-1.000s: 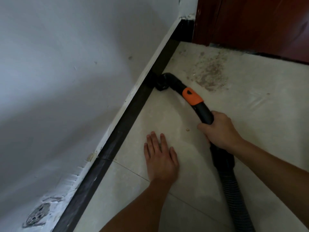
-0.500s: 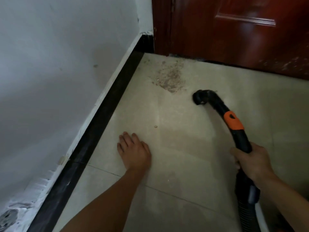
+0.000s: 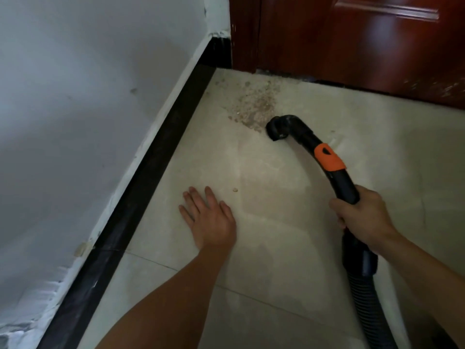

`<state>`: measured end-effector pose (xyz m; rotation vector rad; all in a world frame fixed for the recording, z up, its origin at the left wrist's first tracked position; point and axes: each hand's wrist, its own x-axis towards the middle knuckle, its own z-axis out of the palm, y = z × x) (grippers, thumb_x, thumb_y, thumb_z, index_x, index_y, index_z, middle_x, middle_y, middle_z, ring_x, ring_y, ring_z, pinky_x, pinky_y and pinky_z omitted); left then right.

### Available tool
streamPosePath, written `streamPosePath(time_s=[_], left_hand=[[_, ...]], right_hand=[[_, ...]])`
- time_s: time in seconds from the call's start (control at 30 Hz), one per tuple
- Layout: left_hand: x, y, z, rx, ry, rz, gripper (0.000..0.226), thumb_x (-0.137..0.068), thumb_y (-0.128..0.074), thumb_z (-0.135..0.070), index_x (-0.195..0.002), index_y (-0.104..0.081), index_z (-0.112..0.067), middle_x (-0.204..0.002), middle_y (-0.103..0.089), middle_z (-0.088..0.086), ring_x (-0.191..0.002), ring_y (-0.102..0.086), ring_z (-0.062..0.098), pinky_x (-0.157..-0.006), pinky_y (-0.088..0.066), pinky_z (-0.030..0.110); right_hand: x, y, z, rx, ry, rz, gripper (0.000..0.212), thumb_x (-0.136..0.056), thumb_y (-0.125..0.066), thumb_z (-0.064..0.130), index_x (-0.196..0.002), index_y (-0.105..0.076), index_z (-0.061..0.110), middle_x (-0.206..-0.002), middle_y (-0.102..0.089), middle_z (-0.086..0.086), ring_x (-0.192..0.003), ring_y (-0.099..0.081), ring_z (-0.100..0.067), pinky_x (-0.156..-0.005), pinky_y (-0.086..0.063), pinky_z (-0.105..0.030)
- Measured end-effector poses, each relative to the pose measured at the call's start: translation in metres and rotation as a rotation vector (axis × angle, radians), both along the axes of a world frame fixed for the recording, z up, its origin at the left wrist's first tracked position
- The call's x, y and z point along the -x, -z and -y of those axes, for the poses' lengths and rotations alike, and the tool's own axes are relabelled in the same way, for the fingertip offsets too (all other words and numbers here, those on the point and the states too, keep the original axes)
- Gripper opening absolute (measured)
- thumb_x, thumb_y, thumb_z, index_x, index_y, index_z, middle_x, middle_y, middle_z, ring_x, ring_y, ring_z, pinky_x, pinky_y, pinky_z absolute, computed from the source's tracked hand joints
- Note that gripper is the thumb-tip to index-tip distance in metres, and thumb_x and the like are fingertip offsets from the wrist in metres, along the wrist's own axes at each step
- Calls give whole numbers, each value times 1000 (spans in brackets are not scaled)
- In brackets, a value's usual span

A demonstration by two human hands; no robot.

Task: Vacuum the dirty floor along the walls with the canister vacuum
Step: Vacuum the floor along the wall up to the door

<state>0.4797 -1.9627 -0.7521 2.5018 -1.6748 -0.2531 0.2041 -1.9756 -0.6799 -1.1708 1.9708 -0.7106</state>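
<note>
Gripping the black vacuum wand (image 3: 344,183) with the right hand (image 3: 362,215), fingers wrapped right round it a bit behind the orange collar (image 3: 328,157), ribbed hose (image 3: 367,298) running back under the wrist. Nozzle (image 3: 278,128) is at the edge of the gritty dirt patch (image 3: 254,107) near the door (image 3: 352,41), well off the black baseboard (image 3: 156,159). Left hand (image 3: 208,217) lies flat on the tile floor (image 3: 276,248), fingers spread, holding nothing, a crumb (image 3: 235,190) just beside it.

right hand (image 3: 362,217) gripping vacuum wand (image 3: 339,177), nozzle (image 3: 278,128) beside dirt patch (image 3: 254,107)
</note>
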Motion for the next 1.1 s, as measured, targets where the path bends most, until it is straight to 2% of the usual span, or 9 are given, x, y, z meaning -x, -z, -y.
streamPosePath(time_s=[0.3,0.6,0.73,0.97,1.1], left_hand=[[-3,0,3,8,5,1,59,-98,-26,-38,-151,-25,-12,-158,-14,24,-147,-6,37,-119,-1,53],[-1,-3,5,-9,-11,-4,62,-97,-19,-39,-152,-20,-12,-159,-10,23,-148,-2,37,-119,1,53],[0,-3,2,-30,-5,7,62,-98,-20,-40,-153,-19,-13,-159,-8,22,-148,-1,36,-119,0,53],[-1,-2,2,-33,-12,9,63,-98,-17,-42,-153,-18,-13,-159,-8,22,-148,-1,36,-119,0,54],[1,-1,6,-50,-18,4,64,-97,-12,-43,-154,-14,-14,-160,-4,22,-148,3,36,-119,2,54]], right_hand=[[-20,-1,23,24,-55,-26,10,-79,-70,12,-81,-60,10,-69,-64,-20,-52,-57,-29,-52,-52,-37],[-47,-3,55,25,-151,-9,12,-80,-70,15,-83,-59,14,-69,-63,-15,-52,-58,-28,-50,-50,-32],[-55,-2,72,30,-152,-7,13,-80,-71,17,-87,-61,13,-74,-65,-17,-58,-60,-31,-58,-55,-41],[-76,-1,109,47,-174,17,13,-78,-70,18,-83,-59,17,-74,-65,-18,-56,-59,-30,-60,-55,-42],[-90,2,128,53,-225,23,13,-77,-70,20,-81,-57,18,-67,-63,-13,-50,-58,-28,-52,-49,-32]])
